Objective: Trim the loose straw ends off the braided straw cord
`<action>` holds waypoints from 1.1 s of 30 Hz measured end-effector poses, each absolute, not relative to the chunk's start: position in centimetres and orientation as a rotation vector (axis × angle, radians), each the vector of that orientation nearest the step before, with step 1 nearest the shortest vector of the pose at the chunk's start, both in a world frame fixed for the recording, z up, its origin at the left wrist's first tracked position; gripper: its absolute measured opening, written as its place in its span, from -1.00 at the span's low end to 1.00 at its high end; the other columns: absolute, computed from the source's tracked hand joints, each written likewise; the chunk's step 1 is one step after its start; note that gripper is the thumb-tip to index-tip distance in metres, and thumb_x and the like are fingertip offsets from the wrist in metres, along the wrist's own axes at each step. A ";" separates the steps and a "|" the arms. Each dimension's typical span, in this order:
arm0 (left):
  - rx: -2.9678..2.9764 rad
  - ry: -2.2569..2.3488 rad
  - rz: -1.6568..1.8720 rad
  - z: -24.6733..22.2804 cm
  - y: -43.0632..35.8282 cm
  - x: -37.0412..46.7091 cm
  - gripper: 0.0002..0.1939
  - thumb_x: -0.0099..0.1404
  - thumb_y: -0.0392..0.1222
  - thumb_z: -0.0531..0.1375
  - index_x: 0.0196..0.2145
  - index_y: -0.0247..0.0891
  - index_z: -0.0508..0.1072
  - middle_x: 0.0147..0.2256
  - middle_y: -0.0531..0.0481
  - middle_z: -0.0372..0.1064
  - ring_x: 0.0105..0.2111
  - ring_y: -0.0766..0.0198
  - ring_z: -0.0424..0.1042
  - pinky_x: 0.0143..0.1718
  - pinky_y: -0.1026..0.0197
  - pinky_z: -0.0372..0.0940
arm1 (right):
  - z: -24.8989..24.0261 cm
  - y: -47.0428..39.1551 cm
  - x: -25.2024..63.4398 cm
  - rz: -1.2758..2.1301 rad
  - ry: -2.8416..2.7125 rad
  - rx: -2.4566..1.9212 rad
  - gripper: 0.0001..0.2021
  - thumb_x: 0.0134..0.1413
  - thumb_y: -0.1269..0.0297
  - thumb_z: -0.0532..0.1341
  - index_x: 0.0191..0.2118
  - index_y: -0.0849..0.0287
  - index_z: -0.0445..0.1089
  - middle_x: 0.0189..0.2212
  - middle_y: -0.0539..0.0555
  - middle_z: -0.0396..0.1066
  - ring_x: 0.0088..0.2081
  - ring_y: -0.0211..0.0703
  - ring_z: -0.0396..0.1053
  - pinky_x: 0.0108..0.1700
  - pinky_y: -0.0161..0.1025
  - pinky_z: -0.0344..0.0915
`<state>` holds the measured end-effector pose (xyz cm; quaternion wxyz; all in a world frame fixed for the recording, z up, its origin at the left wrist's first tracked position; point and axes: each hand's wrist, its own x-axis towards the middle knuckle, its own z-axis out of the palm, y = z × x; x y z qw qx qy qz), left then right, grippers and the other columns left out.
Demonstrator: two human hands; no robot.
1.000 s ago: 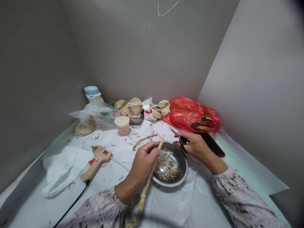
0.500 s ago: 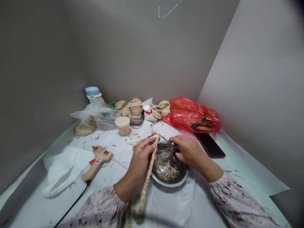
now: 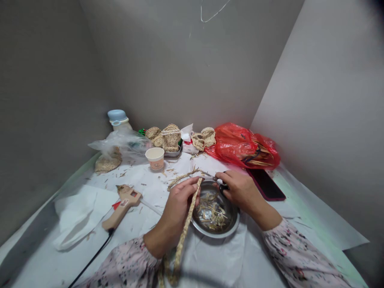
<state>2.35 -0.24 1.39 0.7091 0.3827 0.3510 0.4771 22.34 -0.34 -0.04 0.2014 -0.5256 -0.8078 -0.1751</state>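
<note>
My left hand [image 3: 181,202] is closed on a braided straw cord [image 3: 187,224], pinching it near its upper end; the rest hangs down toward me. In my right hand [image 3: 237,190] is a pair of black-handled scissors [image 3: 222,185], whose blades reach left to the cord's top end. Whether the blades are apart I cannot tell. Below both hands stands a metal bowl [image 3: 216,233] with straw scraps [image 3: 213,214] in it. Another length of braid [image 3: 183,176] lies on the table just beyond my left hand.
A hot glue gun [image 3: 123,208] with a black cord lies at left, near white paper [image 3: 84,212]. Behind are a paper cup [image 3: 155,159], woven straw pieces [image 3: 171,138], a clear plastic bag [image 3: 123,140] and a blue-lidded bottle [image 3: 117,118]. A red bag [image 3: 234,146] and phone [image 3: 265,185] are at right.
The scissors have moved slightly and their blades now meet the cord's upper end. The cord's end looks shorter and squarer, and the far braid lies apart from it.
</note>
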 end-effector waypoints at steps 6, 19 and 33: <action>0.856 0.796 1.070 1.4 -0.2 2.4 -0.73 0.05 -0.27 0.20 -0.25 -0.38 0.46 -0.58 0.11 0.29 -0.64 0.46 0.16 -0.59 0.39 0.03 | -0.2 -0.3 22.5 -0.528 -2.267 -1.458 -0.80 0.18 0.21 0.14 -0.15 0.12 0.43 -0.41 0.05 0.42 -0.39 -0.19 0.33 -0.37 -0.25 0.05; 0.835 0.787 1.074 1.3 -0.2 2.4 -0.72 0.04 -0.26 0.21 -0.24 -0.39 0.45 -0.58 0.12 0.28 -0.64 0.47 0.15 -0.60 0.38 0.01 | -0.3 -0.4 22.9 -0.639 -2.281 -1.411 -0.66 -0.08 0.54 0.13 -0.17 0.10 0.44 -0.47 0.00 0.37 -0.44 -0.23 0.27 -0.42 -0.25 -0.03; 0.870 0.825 1.055 1.0 -0.1 2.3 -0.70 0.04 -0.21 0.24 -0.23 -0.32 0.53 -0.56 0.09 0.37 -0.63 0.45 0.19 -0.58 0.38 0.07 | -1.9 0.7 23.2 -0.074 -2.036 -1.375 -0.77 0.08 0.20 0.22 -0.14 0.13 0.44 -0.32 0.08 0.51 -0.34 -0.17 0.41 -0.29 -0.30 0.23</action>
